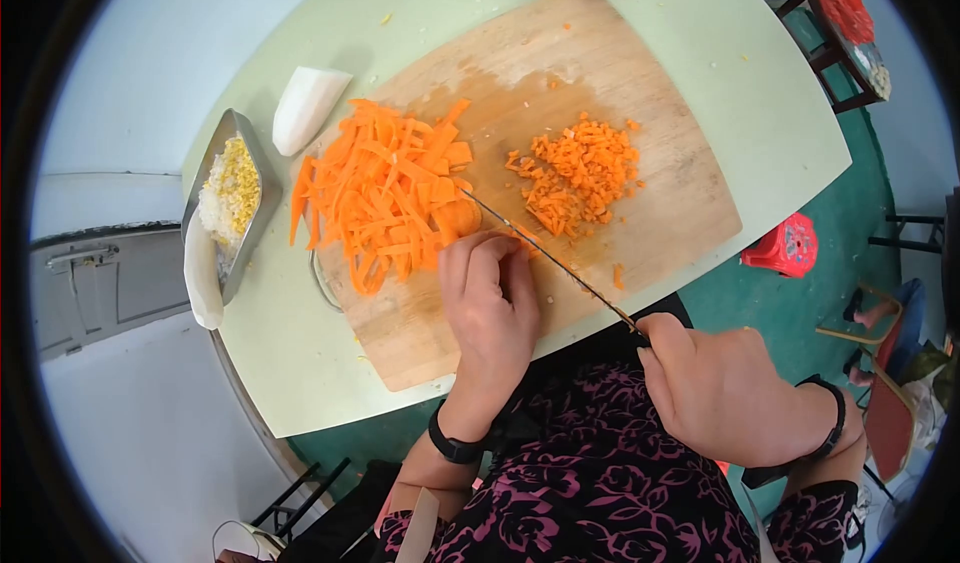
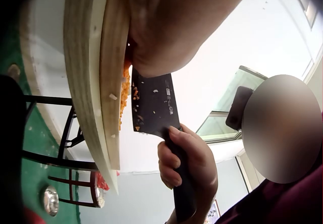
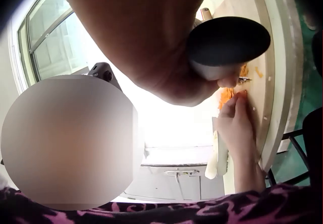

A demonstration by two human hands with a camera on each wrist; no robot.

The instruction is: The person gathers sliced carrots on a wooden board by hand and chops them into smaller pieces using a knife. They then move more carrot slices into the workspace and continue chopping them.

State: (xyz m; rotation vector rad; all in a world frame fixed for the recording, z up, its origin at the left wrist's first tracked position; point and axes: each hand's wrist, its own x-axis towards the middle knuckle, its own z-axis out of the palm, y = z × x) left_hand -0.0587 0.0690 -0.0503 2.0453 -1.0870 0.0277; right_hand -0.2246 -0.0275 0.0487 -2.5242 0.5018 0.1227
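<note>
Cleaver [image 2: 155, 103] sits gripped in right hand [image 1: 725, 383], likely for control. Left hand [image 1: 490, 288] pinches carrot [image 3: 244, 93] alongside, seemingly to steady it

- Lettering [image 2: 169, 101] on the knife [image 2: 150, 105]: too small to read.
- Handle [image 2: 182, 183]: mostly hidden by the right hand [image 1: 715, 383], head view.
- Carrot strips [image 1: 395, 178]: partly behind the left hand [image 1: 490, 298].
- Worktop [image 1: 715, 28]: cut off by head view's top edge.
- Person's head [image 2: 281, 128]: blurred, wrist views.
</note>
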